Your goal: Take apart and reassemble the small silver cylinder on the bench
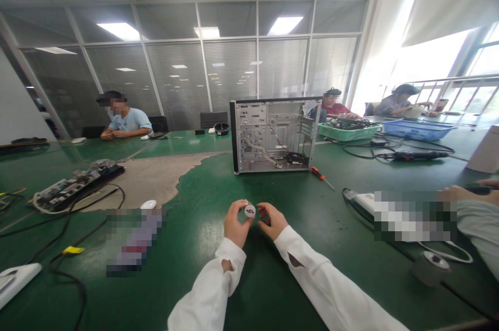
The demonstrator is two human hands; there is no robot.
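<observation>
My left hand (pixel 236 223) is closed on a small round whitish part (pixel 250 211), pinched between thumb and fingers. Its round end faces me and shows darker marks at the centre; its exact kind is too small to make out. Just to the right, my right hand (pixel 272 221) has its fingers curled but apart, with nothing visible between them. It is close to the round part without clearly touching it. Beyond both hands an open computer case (pixel 275 136) stands upright, with loose wires inside. A screwdriver (pixel 323 177) with an orange-and-black handle lies by its lower right corner.
A power strip (pixel 78 183) and black cables lie left, near a blurred flat object (pixel 136 240). Green (pixel 349 133) and blue (pixel 419 130) baskets stand back right. A metal cylinder (pixel 431 268) with a cable is front right. A co-worker's hand (pixel 456 195) reaches in at right; others sit behind.
</observation>
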